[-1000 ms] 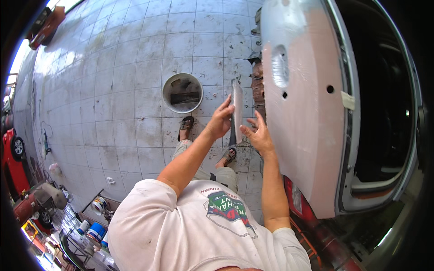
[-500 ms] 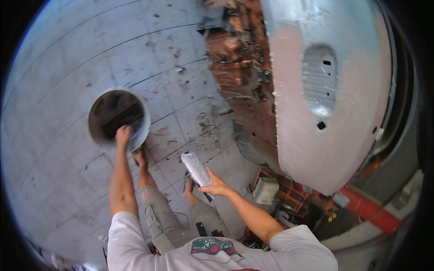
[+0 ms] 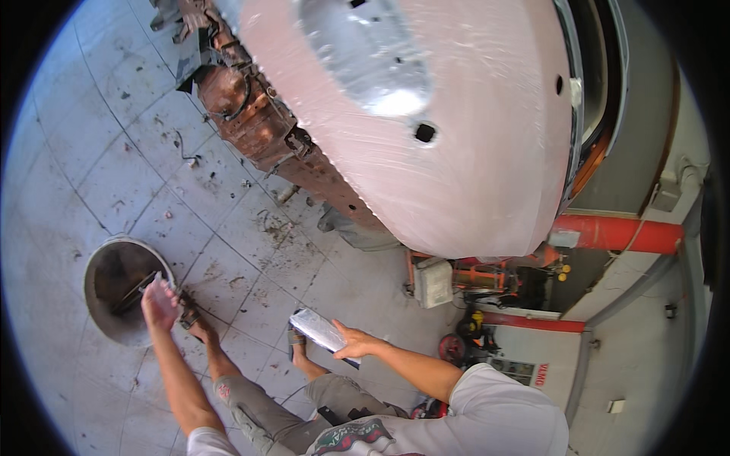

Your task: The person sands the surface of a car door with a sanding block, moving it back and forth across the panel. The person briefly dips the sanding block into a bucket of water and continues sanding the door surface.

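My left hand (image 3: 156, 304) is over the near right rim of a round bucket (image 3: 106, 319), with its fingers curled on a pale, translucent piece (image 3: 168, 289) that I cannot make out clearly. Dark pieces lie inside the bucket. My right hand (image 3: 353, 340) grips a long, flat block with a whitish, shiny face and a dark edge (image 3: 318, 328), held low in front of my body. Above both hands is a car body panel (image 3: 456, 175) in patchy pink, with a bare silver recess, square holes and a rough left edge.
Coppery, broken metal parts (image 3: 251, 121) run along the panel's left side over the dirty tiled floor (image 3: 91, 167). At the right are a red pipe (image 3: 623, 232), orange equipment with a pale box (image 3: 433, 283), a red-and-black machine (image 3: 456, 346) and a wall.
The view has swung toward the panel. My left hand left the block, reached into the bucket and has risen slightly with a translucent piece. My right hand took over the block.
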### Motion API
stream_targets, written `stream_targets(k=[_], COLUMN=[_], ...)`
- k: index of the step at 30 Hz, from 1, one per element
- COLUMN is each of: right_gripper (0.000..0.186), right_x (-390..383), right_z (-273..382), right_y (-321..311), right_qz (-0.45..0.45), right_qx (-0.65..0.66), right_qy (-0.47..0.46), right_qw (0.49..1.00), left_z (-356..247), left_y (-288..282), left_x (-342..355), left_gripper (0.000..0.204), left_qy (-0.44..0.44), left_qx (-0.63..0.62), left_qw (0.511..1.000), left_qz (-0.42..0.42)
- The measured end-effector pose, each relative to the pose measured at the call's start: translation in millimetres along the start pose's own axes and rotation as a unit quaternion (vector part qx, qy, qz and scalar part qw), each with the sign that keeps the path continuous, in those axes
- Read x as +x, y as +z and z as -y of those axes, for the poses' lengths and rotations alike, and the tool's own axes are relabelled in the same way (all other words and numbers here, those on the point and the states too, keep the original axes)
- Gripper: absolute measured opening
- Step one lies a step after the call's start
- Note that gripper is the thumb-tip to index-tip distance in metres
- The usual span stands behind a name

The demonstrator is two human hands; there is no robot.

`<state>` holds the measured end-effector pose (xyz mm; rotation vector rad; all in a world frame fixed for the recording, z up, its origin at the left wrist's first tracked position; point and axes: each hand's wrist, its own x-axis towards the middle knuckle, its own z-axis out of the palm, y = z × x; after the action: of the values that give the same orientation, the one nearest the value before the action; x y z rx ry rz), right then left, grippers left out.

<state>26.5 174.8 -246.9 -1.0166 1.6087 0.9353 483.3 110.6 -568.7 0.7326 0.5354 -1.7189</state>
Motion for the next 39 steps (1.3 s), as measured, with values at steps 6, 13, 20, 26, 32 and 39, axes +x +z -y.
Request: stream_targets(k=[6,13,20,26,32,39], right_gripper=[0.13,0.129,0.129,0.128,0.124,0.12], right_x=[-43.5,-76.7,-83.7,-68.6,-22.0,37.3], right_z=[-47.7,-152.9,-277.1,-309.9,-248.6,-127.2], right_y=[-14.4,-38.7,-23.9,15.1,-1.2,-82.4], right_qz=[-0.016,-0.099,-0.094,-0.086,-0.074,-0.071], right_qx=[0.028,0.105,0.121,0.265,0.325,0.392], right_qy=[-0.068,-0.113,-0.009,-0.034,-0.091,-0.183], right_qw=[0.997,0.983,0.988,0.96,0.939,0.899], left_z=[61.7,319.9,256.0,71.4,268.6,293.9], left_y=[478.7,641.0,660.0,705.5,609.0,452.9], left_x=[-118.9,-168.7,-137.1,-57.0,-112.6,-135.2], left_gripper=[0.044,0.081,0.089,0.041,0.096,0.1], left_qy=[0.287,0.695,0.717,0.816,0.722,0.535], left_qx=[0.018,0.486,0.509,0.539,0.573,0.738], left_qw=[0.868,0.529,0.475,0.183,0.386,0.392], left_qz=[0.404,0.015,0.01,-0.104,0.04,0.127])
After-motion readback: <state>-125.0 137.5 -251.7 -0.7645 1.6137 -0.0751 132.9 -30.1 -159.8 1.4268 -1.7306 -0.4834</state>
